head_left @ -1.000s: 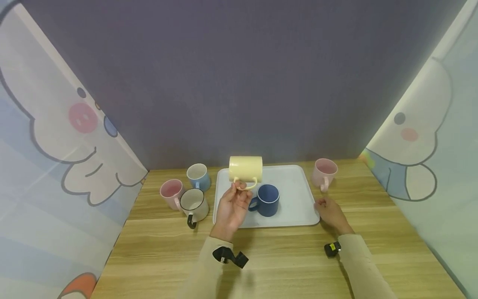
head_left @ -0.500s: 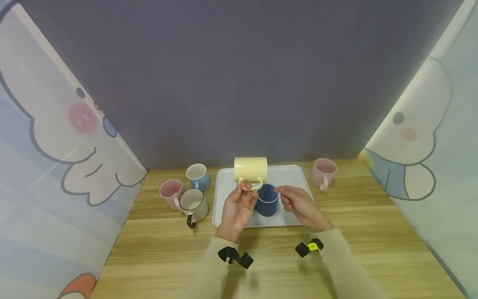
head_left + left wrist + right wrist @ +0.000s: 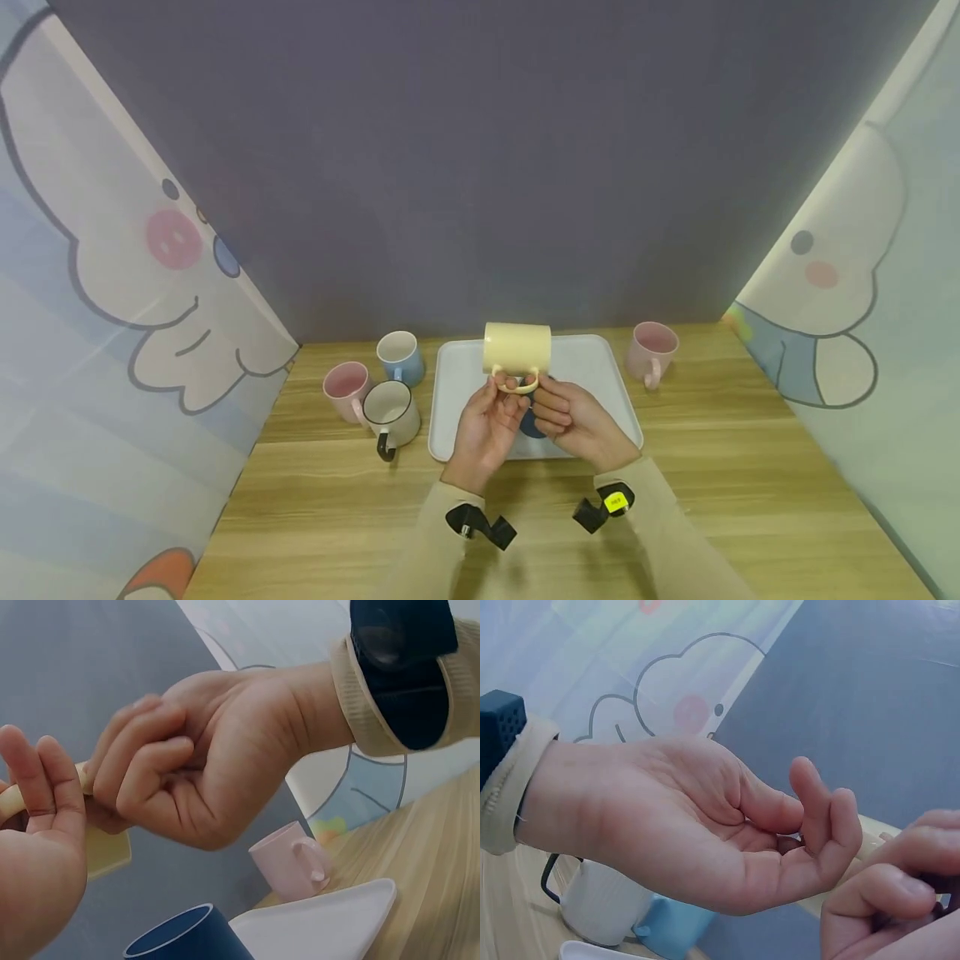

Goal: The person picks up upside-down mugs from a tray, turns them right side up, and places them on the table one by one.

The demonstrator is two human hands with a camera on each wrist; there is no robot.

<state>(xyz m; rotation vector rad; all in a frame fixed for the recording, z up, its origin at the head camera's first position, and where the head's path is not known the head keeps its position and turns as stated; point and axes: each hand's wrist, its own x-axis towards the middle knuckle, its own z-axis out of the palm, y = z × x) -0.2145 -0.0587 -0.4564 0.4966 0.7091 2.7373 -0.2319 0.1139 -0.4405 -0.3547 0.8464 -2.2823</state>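
Observation:
A pale yellow mug (image 3: 517, 348) lies sideways in the air above the white tray (image 3: 596, 367), its handle toward the person. My left hand (image 3: 483, 433), palm up, holds it with fingers hooked through the handle. From the other side my right hand (image 3: 581, 423) pinches the right end of that handle between thumb and curled fingers. Beneath both hands a dark blue mug (image 3: 531, 423) stands on the tray, mostly covered in the head view; its rim and side show in the left wrist view (image 3: 184, 937).
Left of the tray stand a pink mug (image 3: 347, 388), a light blue mug (image 3: 402, 360) and a white mug (image 3: 396, 417) with a black rim and handle. Another pink mug (image 3: 651, 350) stands right of the tray. A dark panel (image 3: 480, 167) rises behind the wooden table (image 3: 315, 517).
My right hand has left the tray's right edge and come left to the yellow mug's handle. My left hand has shifted the yellow mug slightly right.

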